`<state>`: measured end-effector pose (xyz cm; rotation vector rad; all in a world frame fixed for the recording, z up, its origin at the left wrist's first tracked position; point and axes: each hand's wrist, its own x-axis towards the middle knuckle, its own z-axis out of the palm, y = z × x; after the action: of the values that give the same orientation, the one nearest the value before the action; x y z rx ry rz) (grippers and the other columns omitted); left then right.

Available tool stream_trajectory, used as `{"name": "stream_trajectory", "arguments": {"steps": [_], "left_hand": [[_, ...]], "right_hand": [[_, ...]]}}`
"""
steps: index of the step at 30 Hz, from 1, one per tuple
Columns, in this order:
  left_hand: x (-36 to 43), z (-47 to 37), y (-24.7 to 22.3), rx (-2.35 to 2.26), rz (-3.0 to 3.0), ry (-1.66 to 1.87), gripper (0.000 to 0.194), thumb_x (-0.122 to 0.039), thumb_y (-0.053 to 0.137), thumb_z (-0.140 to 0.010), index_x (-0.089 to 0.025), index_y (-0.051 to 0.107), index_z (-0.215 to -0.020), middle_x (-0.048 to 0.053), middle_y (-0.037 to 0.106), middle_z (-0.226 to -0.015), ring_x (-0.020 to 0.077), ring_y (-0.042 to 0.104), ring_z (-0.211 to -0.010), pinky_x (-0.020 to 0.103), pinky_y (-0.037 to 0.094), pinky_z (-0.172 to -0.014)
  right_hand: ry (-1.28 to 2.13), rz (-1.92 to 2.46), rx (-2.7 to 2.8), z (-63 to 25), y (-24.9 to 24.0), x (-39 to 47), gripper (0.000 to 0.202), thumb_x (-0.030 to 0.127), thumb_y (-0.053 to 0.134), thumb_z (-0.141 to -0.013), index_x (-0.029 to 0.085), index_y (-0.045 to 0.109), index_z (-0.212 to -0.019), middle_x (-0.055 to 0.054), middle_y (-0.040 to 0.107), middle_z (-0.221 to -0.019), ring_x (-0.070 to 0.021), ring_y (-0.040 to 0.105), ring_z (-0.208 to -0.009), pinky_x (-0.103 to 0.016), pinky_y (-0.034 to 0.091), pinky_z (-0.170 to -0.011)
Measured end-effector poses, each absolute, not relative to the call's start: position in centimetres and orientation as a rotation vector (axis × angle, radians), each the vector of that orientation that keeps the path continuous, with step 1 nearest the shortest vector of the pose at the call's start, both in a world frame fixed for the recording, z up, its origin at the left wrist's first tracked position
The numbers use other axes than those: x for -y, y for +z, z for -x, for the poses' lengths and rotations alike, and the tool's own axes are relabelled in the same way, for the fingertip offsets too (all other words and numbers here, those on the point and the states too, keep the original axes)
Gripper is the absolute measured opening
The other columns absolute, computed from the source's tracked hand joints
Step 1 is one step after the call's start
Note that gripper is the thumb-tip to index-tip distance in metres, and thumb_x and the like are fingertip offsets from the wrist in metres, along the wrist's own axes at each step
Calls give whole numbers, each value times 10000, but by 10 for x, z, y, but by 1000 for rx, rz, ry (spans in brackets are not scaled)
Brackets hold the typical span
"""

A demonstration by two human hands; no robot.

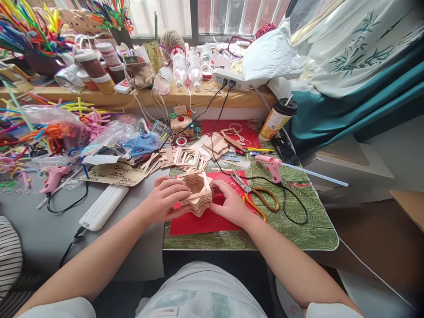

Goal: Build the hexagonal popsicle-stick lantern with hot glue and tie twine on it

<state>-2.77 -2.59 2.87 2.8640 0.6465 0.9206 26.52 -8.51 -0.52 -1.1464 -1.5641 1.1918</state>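
Observation:
Between my two hands stands a hollow holder of stacked popsicle sticks [198, 204], with a wooden frame on top and a many-sided opening. My left hand [167, 198] wraps its left side, fingers over the rim. On the right side, my right hand [230, 202] grips it with thumb and fingers. Under it lies a red sheet [185, 226]. Scissors with orange handles [255, 191] rest just right of my right hand. Behind the holder are square stick frames [190, 158] and loose popsicle sticks [152, 163].
A pink glue gun [273, 167] with a long glue stick lies at the right, its black cord looping on the green board [308, 225]. A paper cup [278, 119] stands behind it. Another pink glue gun [54, 179] and a white power strip [104, 207] lie left.

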Motion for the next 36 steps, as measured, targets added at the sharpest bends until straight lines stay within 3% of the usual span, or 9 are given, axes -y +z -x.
{"name": "stream_trajectory", "arguments": {"steps": [7, 12, 15, 18, 21, 24, 28, 36], "left_hand": [[22, 7, 70, -813, -2599, 1034, 268, -459, 762, -924, -259, 739, -1102, 54, 822, -958, 261, 740, -942, 475, 492, -961], [15, -10, 84, -920, -2525, 1018, 277, -396, 740, -983, -250, 739, -1219, 65, 818, -1117, 262, 727, -1038, 470, 485, -1027], [11, -19, 81, -984, -2480, 978, 314, -452, 705, -1022, -257, 721, -1267, 74, 811, -1180, 277, 718, -1108, 481, 480, -1072], [8, -26, 69, -881, -2480, 1001, 590, -684, 641, -1015, -267, 628, -1431, 134, 758, -1338, 327, 697, -1235, 528, 478, -1125], [4, -30, 49, -733, -2554, 1157, 1070, -904, 720, -808, -296, 419, -1635, 202, 613, -1529, 405, 612, -1405, 585, 480, -1174], [0, -32, 26, -688, -2698, 1263, 1275, -820, 907, -672, -358, 292, -1690, 194, 565, -1548, 416, 606, -1404, 600, 500, -1171], [-1, -30, 4, -794, -2806, 1253, 1178, -700, 952, -709, -439, 279, -1640, 154, 586, -1521, 404, 630, -1358, 604, 517, -1153], [-1, -26, 1, -829, -2689, 1189, 1183, -663, 935, -744, -395, 248, -1668, 188, 575, -1580, 412, 611, -1412, 608, 482, -1167]], "right_hand": [[1466, 1063, 1182, -255, 13, 91, 739, 508, 922, -852, 251, 629, -1481, -125, 718, -1377, -283, 711, -1198, -474, 616, -1052], [1486, 995, 998, -252, 8, 82, 637, 509, 919, -846, 247, 687, -1378, -112, 755, -1347, -286, 705, -1241, -465, 590, -1096], [1499, 981, 887, -256, 2, 76, 580, 488, 918, -839, 250, 715, -1328, -103, 763, -1371, -286, 715, -1243, -478, 565, -1137], [1519, 964, 794, -261, -2, 72, 547, 496, 902, -832, 256, 729, -1292, -90, 776, -1347, -295, 718, -1253, -487, 558, -1153], [1475, 991, 717, -267, -4, 70, 565, 502, 916, -798, 259, 718, -1268, -87, 784, -1310, -292, 729, -1206, -492, 571, -1127], [1409, 1026, 706, -270, -6, 69, 559, 500, 930, -788, 268, 709, -1246, -86, 785, -1292, -282, 726, -1177, -475, 585, -1096], [1347, 1042, 774, -270, -7, 70, 543, 483, 921, -831, 280, 697, -1283, -83, 766, -1343, -271, 707, -1206, -454, 578, -1104], [1386, 1066, 843, -264, -6, 69, 612, 537, 925, -824, 274, 686, -1322, -100, 748, -1374, -278, 704, -1229, -472, 561, -1140]]}}
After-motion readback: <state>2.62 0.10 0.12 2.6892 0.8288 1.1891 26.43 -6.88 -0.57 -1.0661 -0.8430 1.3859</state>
